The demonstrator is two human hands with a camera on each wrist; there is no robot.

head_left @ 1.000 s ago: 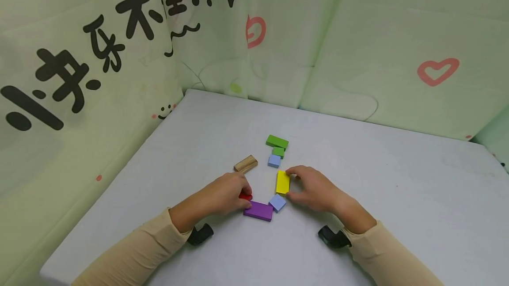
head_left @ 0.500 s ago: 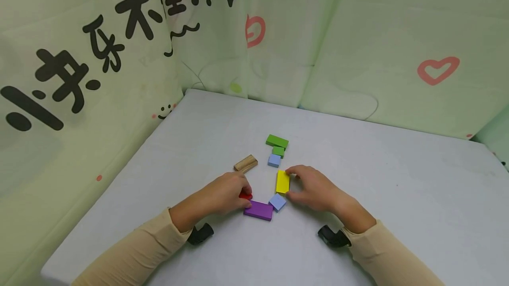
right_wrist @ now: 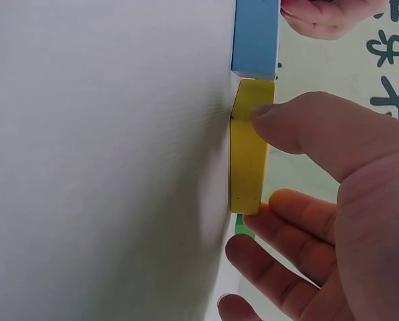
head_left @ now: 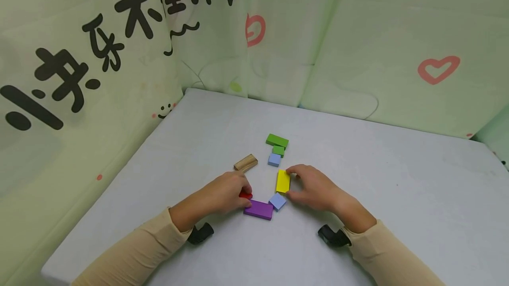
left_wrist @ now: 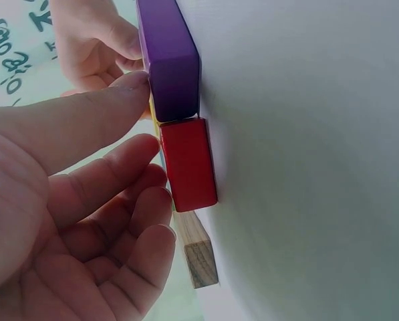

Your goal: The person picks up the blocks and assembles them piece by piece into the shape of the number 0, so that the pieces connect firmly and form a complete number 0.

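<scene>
In the head view, my left hand [head_left: 228,193] is over the left end of a purple block [head_left: 259,210] and a small red block [head_left: 245,196]. Its thumb touches the purple block's upper edge, while loosely bent fingertips lie along the top edge of the red block [left_wrist: 189,164]; the two blocks meet end to end. My right hand [head_left: 316,188] pinches a yellow block [head_left: 282,181] lengthwise, thumb at the near end and a finger at the far end. A light blue block [head_left: 277,202] sits between the yellow and purple ones, turned at an angle.
Beyond the yellow block, another light blue block [head_left: 274,159], a small green block [head_left: 278,150] and a longer green block [head_left: 277,141] form a line. A bare wooden block [head_left: 245,162] lies behind the left hand. Printed curtains [head_left: 358,34] border the white table [head_left: 397,166].
</scene>
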